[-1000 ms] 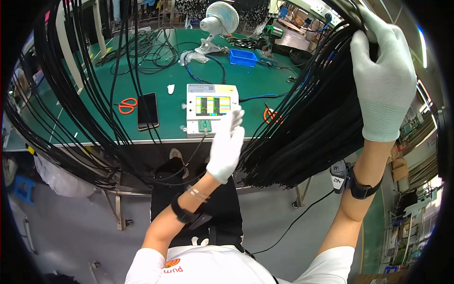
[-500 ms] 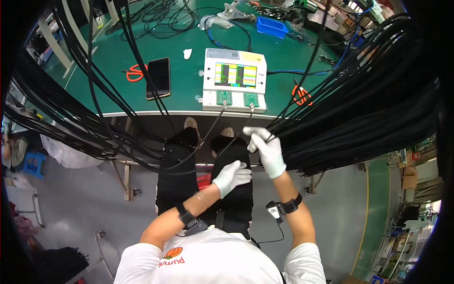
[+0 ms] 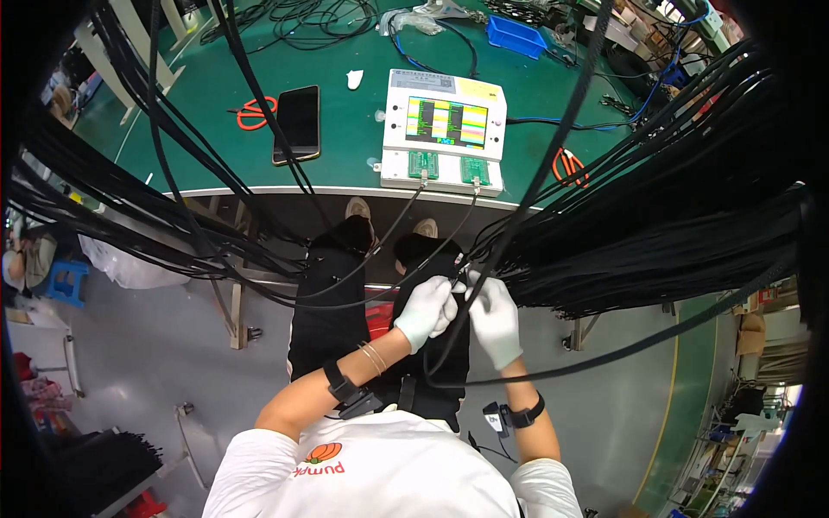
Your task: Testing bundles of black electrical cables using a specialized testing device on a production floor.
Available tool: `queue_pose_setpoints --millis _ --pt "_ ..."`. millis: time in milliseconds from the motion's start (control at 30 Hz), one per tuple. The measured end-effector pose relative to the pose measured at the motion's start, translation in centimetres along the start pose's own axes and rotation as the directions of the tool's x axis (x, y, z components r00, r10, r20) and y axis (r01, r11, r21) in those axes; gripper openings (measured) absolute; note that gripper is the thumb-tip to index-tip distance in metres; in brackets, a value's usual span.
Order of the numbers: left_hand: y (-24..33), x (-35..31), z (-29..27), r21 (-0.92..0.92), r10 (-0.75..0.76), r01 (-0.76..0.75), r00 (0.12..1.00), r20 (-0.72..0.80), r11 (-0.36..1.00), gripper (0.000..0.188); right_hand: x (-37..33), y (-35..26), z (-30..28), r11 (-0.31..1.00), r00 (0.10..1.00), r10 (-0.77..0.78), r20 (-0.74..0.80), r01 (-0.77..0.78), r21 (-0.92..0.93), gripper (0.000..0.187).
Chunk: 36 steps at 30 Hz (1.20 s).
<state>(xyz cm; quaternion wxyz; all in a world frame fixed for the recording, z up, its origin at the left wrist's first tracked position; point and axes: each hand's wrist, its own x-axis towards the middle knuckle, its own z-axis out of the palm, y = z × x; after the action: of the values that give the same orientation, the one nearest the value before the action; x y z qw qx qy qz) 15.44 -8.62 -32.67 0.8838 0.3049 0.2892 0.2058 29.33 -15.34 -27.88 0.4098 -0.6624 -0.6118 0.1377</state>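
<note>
As bare forearms (image 3: 393, 347) angle inward, the white-gloved left hand (image 3: 427, 309) and white-gloved right hand (image 3: 495, 321), fingers curled nearly closed, pinch a slim black cable end (image 3: 458, 278).

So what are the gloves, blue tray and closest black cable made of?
The gloves look like matt white cloth: they hug the fingers and don't shine. The blue tray is probably smooth plastic: one even colour, stiff walls. The closest cable seems dull plastic or woven cloth outside: it looks textured; I can't be sure.

We hold our gloved left hand (image 3: 425, 308) and right hand (image 3: 495, 321) close together above our lap (image 3: 328, 332), a black cable (image 3: 553, 164) passing between.
</note>
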Motion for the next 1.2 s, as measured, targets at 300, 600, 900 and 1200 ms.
queue_pose_setpoints --millis 300,600,900,1200 --pt "4.1 -2.6 4.6 0.796 0.667 -0.446 0.742 0.072 0.41 0.022 4.3 -3.2 -0.3 0.69 0.93 0.353 0.103 -0.333 0.643 0.023" --pt "13.7 -0.8 2.1 0.966 0.974 -0.223 0.15 0.169 -0.133 0.019 10.2 -3.2 -0.8 0.578 0.881 0.473 0.025 -0.332 0.745 0.022" --pt "15.0 1.0 2.4 0.469 0.44 -0.275 0.851 -0.288 0.839 0.03 12.7 -2.0 1.1 0.825 0.938 0.326 -0.12 -0.22 0.521 0.018" --pt "11.3 -0.5 2.6 0.978 0.831 -0.21 0.541 0.133 -0.02 0.019 9.7 -3.8 0.2 0.83 0.953 0.301 0.031 -0.278 0.483 0.017"
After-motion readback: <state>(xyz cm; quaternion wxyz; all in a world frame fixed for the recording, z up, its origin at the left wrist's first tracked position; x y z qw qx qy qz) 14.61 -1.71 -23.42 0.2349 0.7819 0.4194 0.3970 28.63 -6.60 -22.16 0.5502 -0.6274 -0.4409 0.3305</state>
